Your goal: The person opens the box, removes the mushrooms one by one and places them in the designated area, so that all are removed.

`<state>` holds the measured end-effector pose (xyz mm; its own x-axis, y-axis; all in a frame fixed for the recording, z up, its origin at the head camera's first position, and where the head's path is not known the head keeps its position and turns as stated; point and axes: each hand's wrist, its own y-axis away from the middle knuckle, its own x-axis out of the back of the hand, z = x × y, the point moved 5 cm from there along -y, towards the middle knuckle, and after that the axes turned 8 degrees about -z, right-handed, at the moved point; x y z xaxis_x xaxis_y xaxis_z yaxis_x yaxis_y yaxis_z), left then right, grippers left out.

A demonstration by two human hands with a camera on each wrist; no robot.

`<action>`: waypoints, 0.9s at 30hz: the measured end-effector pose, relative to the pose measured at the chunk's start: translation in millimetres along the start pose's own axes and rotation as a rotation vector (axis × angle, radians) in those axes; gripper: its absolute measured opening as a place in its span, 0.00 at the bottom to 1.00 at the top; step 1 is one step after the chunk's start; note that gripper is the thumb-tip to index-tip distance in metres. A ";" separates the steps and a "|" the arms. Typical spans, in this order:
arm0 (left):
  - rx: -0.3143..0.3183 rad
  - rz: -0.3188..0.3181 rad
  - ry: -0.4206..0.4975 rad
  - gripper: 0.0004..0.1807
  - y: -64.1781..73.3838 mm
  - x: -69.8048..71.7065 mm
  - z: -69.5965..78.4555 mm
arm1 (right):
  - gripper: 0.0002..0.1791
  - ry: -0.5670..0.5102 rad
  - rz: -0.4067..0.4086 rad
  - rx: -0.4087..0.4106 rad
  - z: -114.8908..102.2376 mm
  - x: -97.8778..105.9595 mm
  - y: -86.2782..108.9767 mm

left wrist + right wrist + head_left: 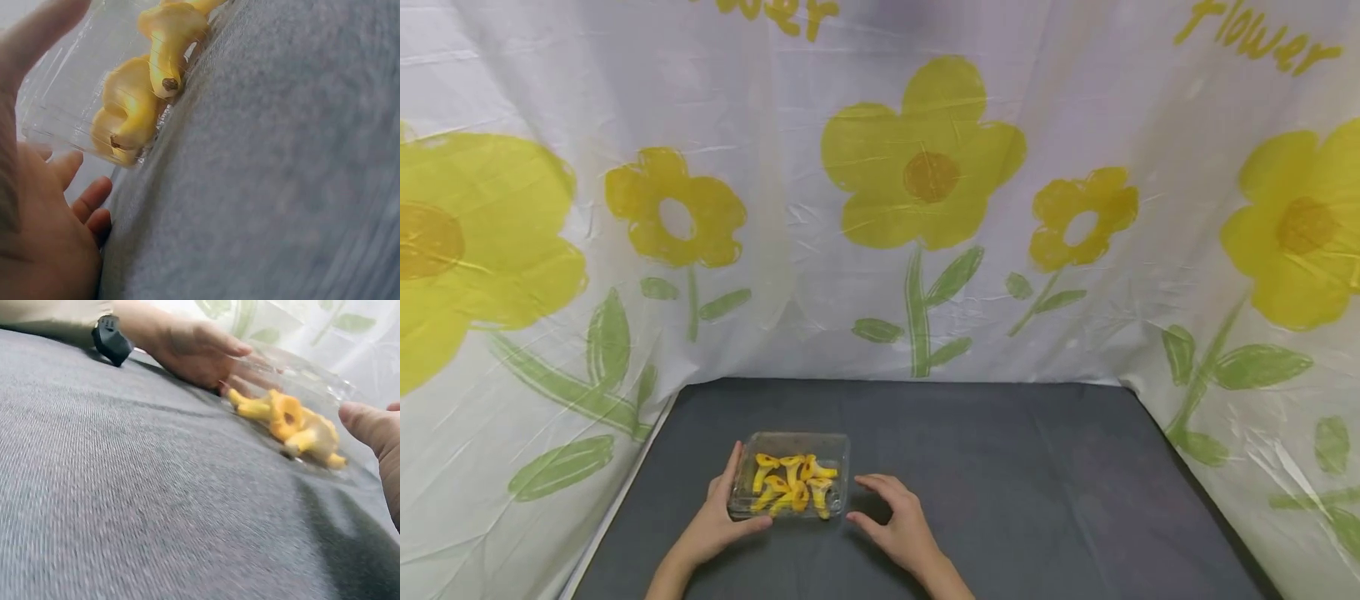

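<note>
A clear plastic box (790, 443) sits on the dark cloth, left of the middle. Inside lie several yellow chanterelle mushrooms (792, 472), trumpet-shaped; some show brown stem ends in the left wrist view. My left hand (715, 512) is at the box's left side, fingers extended along that wall and thumb across its front corner. In the left wrist view, its fingers are spread and loosely bent close by the clear wall. My right hand (898, 521) stands just off the box's right side, thumb and fingers parted with nothing between them. Its thumb (369, 425) shows in the right wrist view.
The dark grey cloth (1037, 500) covers the table and extends to the right of the box. White curtains (790, 275) painted with yellow flowers enclose the back and both sides. A black device (111, 340) is strapped on the left wrist.
</note>
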<state>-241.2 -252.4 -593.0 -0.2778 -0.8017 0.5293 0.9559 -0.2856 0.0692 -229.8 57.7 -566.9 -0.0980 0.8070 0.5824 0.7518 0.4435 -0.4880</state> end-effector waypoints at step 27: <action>0.130 -0.009 0.041 0.66 6.4 -2.3 -3.3 | 0.15 -0.049 0.040 0.114 -8.3 -10.5 -8.1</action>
<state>-234.7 -254.1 -596.6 -0.2873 -0.8208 0.4937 0.9570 -0.2241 0.1845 -229.5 42.5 -563.7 -0.1030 0.8418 0.5299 0.6771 0.4496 -0.5826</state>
